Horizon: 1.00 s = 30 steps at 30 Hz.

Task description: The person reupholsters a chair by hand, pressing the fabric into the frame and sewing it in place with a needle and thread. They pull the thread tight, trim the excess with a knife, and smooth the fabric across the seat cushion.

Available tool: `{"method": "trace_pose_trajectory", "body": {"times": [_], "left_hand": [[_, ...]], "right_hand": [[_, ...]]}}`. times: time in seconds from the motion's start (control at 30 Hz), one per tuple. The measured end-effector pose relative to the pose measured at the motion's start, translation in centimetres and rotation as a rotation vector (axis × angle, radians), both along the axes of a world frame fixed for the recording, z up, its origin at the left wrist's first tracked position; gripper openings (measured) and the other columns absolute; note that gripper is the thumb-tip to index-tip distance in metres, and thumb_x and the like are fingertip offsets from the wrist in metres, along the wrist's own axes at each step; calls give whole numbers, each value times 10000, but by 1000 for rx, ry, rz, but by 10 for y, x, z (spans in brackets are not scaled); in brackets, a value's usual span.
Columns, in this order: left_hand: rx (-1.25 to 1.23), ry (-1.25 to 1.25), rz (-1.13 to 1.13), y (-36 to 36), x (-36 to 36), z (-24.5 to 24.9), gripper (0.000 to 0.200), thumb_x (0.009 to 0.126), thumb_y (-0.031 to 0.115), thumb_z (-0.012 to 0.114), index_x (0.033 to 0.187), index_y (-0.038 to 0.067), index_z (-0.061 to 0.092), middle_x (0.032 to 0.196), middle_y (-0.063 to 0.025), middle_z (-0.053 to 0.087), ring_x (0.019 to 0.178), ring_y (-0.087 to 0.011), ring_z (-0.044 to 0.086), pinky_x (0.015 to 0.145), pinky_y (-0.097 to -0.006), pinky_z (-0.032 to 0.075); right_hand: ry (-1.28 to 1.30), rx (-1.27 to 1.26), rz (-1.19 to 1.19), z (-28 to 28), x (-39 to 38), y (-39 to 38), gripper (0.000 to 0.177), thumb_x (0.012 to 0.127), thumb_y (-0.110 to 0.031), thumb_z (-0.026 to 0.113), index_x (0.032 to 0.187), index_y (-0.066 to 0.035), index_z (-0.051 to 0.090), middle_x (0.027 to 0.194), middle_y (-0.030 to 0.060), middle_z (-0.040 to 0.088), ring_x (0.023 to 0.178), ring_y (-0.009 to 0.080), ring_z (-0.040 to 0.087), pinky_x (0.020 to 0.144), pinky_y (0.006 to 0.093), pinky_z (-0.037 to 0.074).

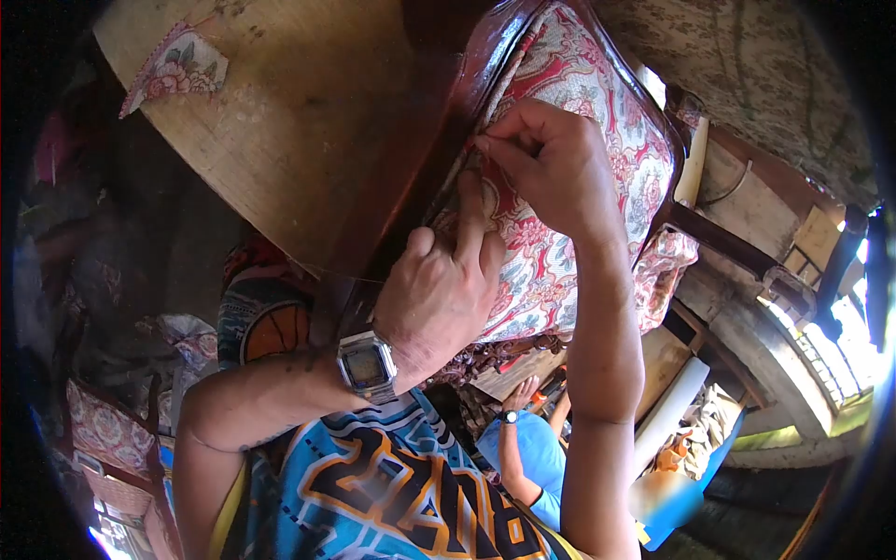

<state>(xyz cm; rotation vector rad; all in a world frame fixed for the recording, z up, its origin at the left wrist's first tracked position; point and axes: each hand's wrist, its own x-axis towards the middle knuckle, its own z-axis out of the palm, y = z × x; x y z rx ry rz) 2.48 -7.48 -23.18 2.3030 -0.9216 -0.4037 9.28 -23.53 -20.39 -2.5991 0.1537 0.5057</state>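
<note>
A wooden-framed seat with red and white floral fabric (537, 229) fills the upper middle, beside a dark polished frame (425, 177). My left hand (439, 285), with a silver digital watch on its wrist, rests palm down on the fabric's edge. One finger is stretched out along the seam and the others are bent, with nothing seen in them. Just above it, my right hand (551, 154) is closed in a pinch at the seam between fabric and frame. What lies between its fingertips is too small to make out.
On a wooden board (271, 103) at the upper left lies a floral fabric scrap (182, 67). Another person in a blue shirt (551, 457) is below the seat. More floral upholstery (107, 425) stands at the lower left. A rolled white sheet (672, 411) lies at the lower right.
</note>
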Motion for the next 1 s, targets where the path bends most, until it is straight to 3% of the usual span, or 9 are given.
{"method": "trace_pose_trajectory", "body": {"times": [0.13, 0.23, 0.33, 0.43, 0.47, 0.6, 0.77, 0.87, 1.0], "left_hand": [[20, -18, 1, 2, -2, 4, 278, 872, 256, 558, 991, 9, 605, 1376, -307, 431, 670, -195, 605, 710, -320, 422], [48, -26, -13, 1, -1, 5, 263, 873, 254, 556, 965, 13, 604, 1381, -304, 429, 691, -198, 605, 717, -318, 419], [30, 22, -13, 1, -3, 5, 215, 840, 179, 530, 954, 5, 582, 1367, -313, 423, 750, -246, 622, 744, -353, 422], [-8, 6, 16, 0, -4, 5, 202, 825, 146, 513, 958, 5, 571, 1340, -311, 443, 777, -263, 629, 756, -369, 421], [-21, -13, 29, 0, -4, 5, 204, 826, 148, 511, 960, 7, 572, 1330, -308, 454, 778, -260, 628, 755, -368, 420], [29, 60, -28, 1, -2, 8, 206, 826, 151, 511, 965, 10, 569, 1304, -299, 476, 766, -263, 621, 757, -371, 418], [-57, 41, 11, 3, -4, 8, 179, 837, 140, 501, 943, 7, 557, 1323, -300, 450, 806, -281, 620, 775, -390, 416], [-211, 137, -119, 27, 1, 18, 144, 835, 135, 550, 924, 22, 553, 1356, -279, 424, 1022, -328, 586, 891, -438, 408], [-486, 147, -24, 74, 9, 43, 139, 803, 153, 669, 814, 59, 567, 1410, -222, 392, 1283, -431, 375, 1069, -513, 290]], "right_hand": [[79, -38, 82, 3, 10, -1, 111, 748, -168, 743, 795, -90, 681, 679, 122, 653, 648, 310, 650, 594, 384, 503], [119, -47, 4, 4, 8, 2, 154, 768, -166, 752, 872, -68, 694, 728, 119, 680, 676, 262, 680, 618, 361, 518], [175, 371, -72, 16, 0, -8, 215, 795, -139, 751, 965, -26, 686, 804, 110, 699, 720, 184, 688, 639, 320, 528], [134, 515, -171, 10, -12, -11, 258, 806, -107, 749, 1022, 8, 666, 861, 106, 698, 759, 127, 666, 656, 285, 527], [92, 333, -147, 15, -10, -3, 195, 814, -85, 736, 983, -5, 681, 849, 91, 700, 743, 122, 658, 654, 280, 527], [-146, 168, -140, 4, -14, 10, 155, 802, -132, 746, 900, -26, 689, 810, 108, 686, 685, 188, 666, 615, 304, 517], [-166, 51, 14, -6, -7, 3, 204, 786, -225, 748, 821, -42, 667, 693, 142, 629, 609, 311, 623, 558, 373, 479], [-238, 50, 3, -8, -5, 3, 221, 785, -258, 745, 792, -57, 655, 644, 138, 613, 597, 333, 611, 556, 401, 474], [-54, -41, -101, -3, -4, 8, 215, 790, -303, 714, 777, -99, 646, 670, 151, 628, 672, 350, 636, 603, 437, 496]]}}
